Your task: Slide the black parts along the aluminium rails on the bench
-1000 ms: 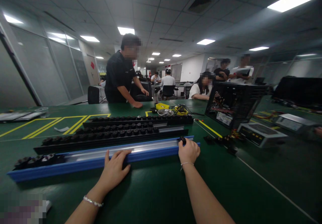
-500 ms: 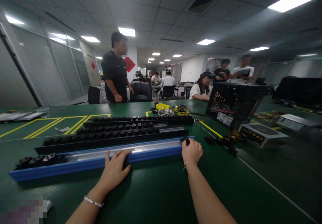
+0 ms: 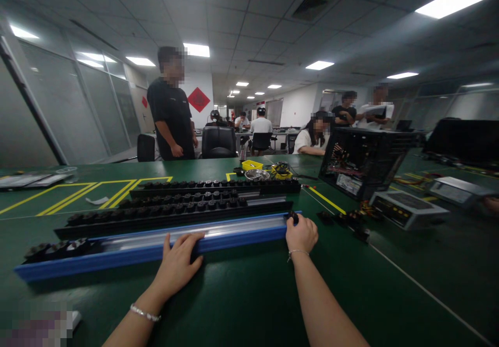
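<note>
A long blue channel with a silvery inner strip lies across the green table in front of me. Several black roller-like pieces sit in its left end. My left hand rests on the channel's near wall, fingers stretched over the rim and thumb apart. At the right end, my right hand pinches a small black piece, partly hidden by the fingers; whether it sits in the channel I cannot tell.
Black channels filled with similar pieces lie just beyond. Loose black pieces, a power supply and an open computer case stand to the right. A yellow tray is farther back. A person stands across the table.
My right hand has shifted slightly to the right with the small black piece. My left hand stays in place. The standing person has moved left, and another hand shows at the right edge.
</note>
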A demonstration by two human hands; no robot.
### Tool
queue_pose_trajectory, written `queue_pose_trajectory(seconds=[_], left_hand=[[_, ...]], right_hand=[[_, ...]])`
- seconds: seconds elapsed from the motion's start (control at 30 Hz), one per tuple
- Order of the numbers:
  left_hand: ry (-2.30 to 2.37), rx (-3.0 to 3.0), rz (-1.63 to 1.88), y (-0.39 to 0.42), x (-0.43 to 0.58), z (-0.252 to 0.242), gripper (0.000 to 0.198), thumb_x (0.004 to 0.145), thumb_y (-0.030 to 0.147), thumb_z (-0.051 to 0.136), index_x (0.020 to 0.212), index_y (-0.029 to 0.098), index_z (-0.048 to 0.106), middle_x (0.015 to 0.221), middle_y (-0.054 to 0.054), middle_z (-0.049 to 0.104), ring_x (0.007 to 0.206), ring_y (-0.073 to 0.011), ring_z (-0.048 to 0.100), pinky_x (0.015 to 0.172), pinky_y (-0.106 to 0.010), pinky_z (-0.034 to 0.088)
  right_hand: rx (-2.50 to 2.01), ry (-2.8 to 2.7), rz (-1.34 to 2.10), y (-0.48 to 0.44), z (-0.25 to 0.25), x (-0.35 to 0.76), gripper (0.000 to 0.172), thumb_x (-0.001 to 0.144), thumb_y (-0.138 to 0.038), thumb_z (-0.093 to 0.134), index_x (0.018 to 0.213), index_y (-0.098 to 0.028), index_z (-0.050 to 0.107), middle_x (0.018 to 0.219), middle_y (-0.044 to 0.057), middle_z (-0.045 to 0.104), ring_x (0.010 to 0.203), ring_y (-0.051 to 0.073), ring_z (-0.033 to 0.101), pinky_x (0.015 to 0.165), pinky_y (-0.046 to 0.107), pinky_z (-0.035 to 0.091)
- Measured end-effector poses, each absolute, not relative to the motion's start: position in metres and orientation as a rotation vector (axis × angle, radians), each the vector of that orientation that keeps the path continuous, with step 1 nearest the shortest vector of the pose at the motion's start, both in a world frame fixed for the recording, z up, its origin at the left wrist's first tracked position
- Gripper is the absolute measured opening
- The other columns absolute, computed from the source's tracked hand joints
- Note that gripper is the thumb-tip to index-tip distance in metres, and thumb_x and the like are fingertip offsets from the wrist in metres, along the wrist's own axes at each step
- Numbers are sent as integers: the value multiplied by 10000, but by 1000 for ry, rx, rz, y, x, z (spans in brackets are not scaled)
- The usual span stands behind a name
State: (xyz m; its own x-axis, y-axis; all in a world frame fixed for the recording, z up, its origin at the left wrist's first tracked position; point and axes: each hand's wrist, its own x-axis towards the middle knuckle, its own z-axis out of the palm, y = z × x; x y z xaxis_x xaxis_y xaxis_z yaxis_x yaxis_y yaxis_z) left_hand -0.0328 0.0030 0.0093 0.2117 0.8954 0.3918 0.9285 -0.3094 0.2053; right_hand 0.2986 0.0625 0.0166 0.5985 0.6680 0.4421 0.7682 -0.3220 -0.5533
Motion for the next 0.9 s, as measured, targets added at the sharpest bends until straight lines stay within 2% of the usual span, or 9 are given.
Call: queue_pose_trajectory(seconds=[0.27,0.9], left_hand=[[-1787,-2390,-690,3,-34,8,474,748,280,478,1220,304,437,1177,-30,586,1146,-230,458,1043,-580,-57],[-1810,-2384,-667,3,-33,10,465,750,278,484,1214,294,450,1159,-41,596,1140,-228,462,1038,-579,-47]], right_hand=[[-2076,-1130,-156,63,19,308,384,807,-317,397,1058,-125,615,1073,139,604,1078,270,439,893,377,307],[-2126,-1172,-3,68,19,333,413,816,-357,398,1128,-153,578,1067,120,574,956,239,507,756,316,383]])
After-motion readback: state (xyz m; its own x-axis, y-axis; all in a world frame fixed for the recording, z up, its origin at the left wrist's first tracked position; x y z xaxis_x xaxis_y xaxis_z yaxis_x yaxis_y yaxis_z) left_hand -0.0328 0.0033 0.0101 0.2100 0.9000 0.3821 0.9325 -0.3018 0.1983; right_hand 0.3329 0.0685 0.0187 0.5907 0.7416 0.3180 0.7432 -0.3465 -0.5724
